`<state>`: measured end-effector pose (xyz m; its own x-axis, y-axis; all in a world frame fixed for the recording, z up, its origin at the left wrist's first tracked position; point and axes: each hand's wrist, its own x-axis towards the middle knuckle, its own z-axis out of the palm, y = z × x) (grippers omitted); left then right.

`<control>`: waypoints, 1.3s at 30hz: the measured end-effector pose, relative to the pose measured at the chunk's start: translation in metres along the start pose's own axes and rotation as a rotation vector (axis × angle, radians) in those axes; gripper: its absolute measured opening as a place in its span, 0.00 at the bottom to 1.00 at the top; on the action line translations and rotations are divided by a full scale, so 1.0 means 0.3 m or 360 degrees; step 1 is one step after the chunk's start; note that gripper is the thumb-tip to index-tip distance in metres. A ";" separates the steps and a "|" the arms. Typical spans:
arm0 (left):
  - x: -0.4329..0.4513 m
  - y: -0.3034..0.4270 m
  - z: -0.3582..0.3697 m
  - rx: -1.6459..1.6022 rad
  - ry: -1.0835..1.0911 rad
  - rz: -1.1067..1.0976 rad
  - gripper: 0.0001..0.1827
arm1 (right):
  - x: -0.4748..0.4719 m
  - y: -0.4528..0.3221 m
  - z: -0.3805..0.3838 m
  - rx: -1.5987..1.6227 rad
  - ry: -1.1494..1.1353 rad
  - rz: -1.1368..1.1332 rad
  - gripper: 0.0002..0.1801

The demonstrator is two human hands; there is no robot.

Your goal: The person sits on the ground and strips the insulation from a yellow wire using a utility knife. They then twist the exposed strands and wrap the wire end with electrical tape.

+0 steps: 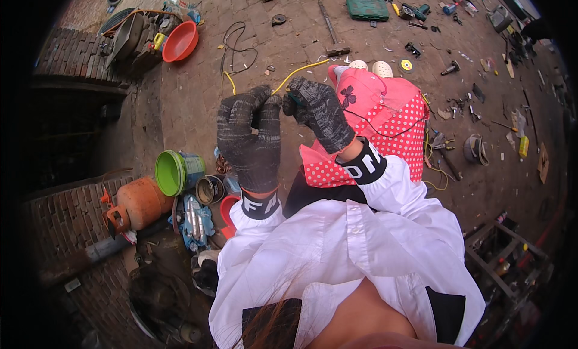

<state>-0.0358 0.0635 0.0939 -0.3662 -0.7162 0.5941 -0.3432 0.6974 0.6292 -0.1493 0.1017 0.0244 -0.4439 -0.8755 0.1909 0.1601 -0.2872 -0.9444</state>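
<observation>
Both my hands wear dark grey knit gloves. My left hand pinches a yellow cable between thumb and fingers. One stretch of that cable runs up right towards the sledgehammer, and a short yellow piece shows above my left fingers. My right hand is curled beside it, over the edge of my lap, with a small dark green thing at its fingertips, mostly hidden by the glove. A thin black cord lies across the red polka-dot apron on my lap.
A sledgehammer, a dark looped cord and a green tool case lie on the brick floor ahead. Pliers and scattered parts are at right. To the left are a red basin, a green bucket and an orange gas cylinder.
</observation>
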 end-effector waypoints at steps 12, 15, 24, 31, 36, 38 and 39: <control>-0.002 0.012 -0.001 -0.0045 -0.0001 -0.0003 0.09 | 0.006 -0.004 -0.009 -0.0527 0.0030 -0.0485 0.16; -0.003 0.014 0.001 -0.0033 0.0004 0.0022 0.09 | 0.001 0.009 -0.010 -0.0452 0.0024 -0.0350 0.17; -0.001 0.019 0.002 -0.0009 -0.0013 0.0055 0.10 | 0.004 0.006 -0.016 -0.0602 0.0047 -0.0473 0.19; -0.002 0.019 0.004 0.0011 -0.0017 0.0057 0.10 | 0.002 0.000 -0.015 -0.0561 0.0044 -0.0442 0.20; -0.001 0.015 0.003 0.0006 -0.0031 0.0053 0.10 | -0.001 0.001 -0.015 -0.0435 0.0054 -0.0349 0.20; -0.003 0.009 0.004 0.0007 -0.0026 0.0052 0.10 | -0.001 0.000 -0.016 -0.0416 0.0048 -0.0341 0.20; -0.003 0.009 0.005 0.0010 -0.0023 0.0048 0.10 | -0.005 -0.005 -0.015 -0.0312 0.0051 -0.0253 0.20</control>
<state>-0.0377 0.0661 0.0943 -0.3886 -0.6946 0.6054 -0.3376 0.7187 0.6079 -0.1528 0.1052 0.0244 -0.4782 -0.8116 0.3355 -0.0868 -0.3364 -0.9377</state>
